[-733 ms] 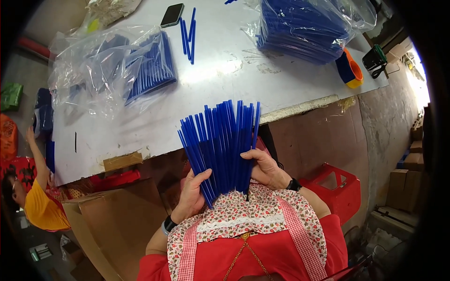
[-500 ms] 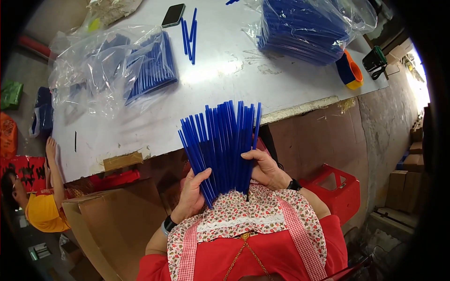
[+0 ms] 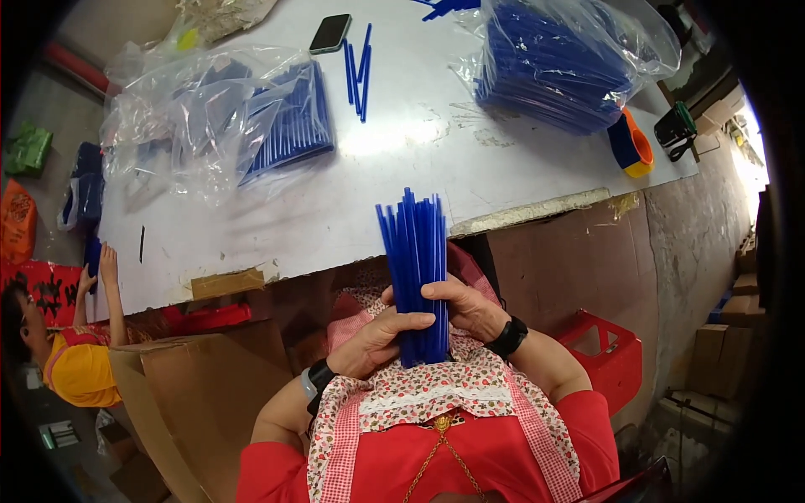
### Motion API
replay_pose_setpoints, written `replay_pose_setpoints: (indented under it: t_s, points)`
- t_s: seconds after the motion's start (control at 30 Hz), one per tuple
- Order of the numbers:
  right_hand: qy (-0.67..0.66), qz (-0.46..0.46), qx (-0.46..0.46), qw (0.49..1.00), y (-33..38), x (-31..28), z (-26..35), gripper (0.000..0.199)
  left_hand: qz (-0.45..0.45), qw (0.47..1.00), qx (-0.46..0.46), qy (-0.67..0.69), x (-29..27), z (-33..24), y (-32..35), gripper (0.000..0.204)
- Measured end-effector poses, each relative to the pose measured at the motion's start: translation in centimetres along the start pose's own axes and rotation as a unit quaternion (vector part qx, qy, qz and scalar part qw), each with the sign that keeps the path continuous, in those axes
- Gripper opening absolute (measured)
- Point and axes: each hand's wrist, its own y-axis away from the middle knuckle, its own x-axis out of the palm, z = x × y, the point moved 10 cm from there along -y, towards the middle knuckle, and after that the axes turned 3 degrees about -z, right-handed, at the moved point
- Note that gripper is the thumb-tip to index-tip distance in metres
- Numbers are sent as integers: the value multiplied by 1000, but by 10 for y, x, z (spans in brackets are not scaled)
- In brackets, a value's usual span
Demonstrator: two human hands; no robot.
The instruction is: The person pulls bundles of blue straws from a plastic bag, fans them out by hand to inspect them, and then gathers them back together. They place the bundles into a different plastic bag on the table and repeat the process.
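A compact bundle of long blue plastic tubes (image 3: 417, 260) stands nearly upright above my lap, its upper ends uneven. My left hand (image 3: 377, 337) wraps the lower left of the bundle, thumb laid across its front. On the other side my right hand (image 3: 470, 306) grips it a little higher, its thumb also over the front. The bundle's lower ends meet my flowered apron (image 3: 444, 381). Beyond it, on the white table (image 3: 335, 201), a clear bag (image 3: 201, 117) with blue tubes lies at the left. A larger bag of tubes (image 3: 553, 67) lies at the far right.
A phone (image 3: 330, 33) and a few loose tubes (image 3: 358, 75) lie at the table's back. A tape roll (image 3: 631, 144) sits at the right edge. A cardboard box (image 3: 201, 402) is at left, a red stool (image 3: 608, 356) at right. Another person (image 3: 80, 369) works at far left.
The fanned-out tubes have been drawn together into a narrow bundle, and my hands have come closer to each other. The other person's hands have both come up to the table's left edge.
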Motion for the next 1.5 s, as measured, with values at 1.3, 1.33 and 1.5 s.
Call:
replay_pose_setpoints:
  t_s: [1.3,1.33,1.5]
  points:
    - [-163,-127,-74,976,7,-31,-3,30,-115,979,163,48,-59,-16,30,39]
    - [-163,-128,-74,976,7,-32,-3,30,-118,979,160,51,-59,-15,31,38]
    - [-181,-128,-69,973,8,-37,-6,33,-115,978,155,77,-69,-13,30,36]
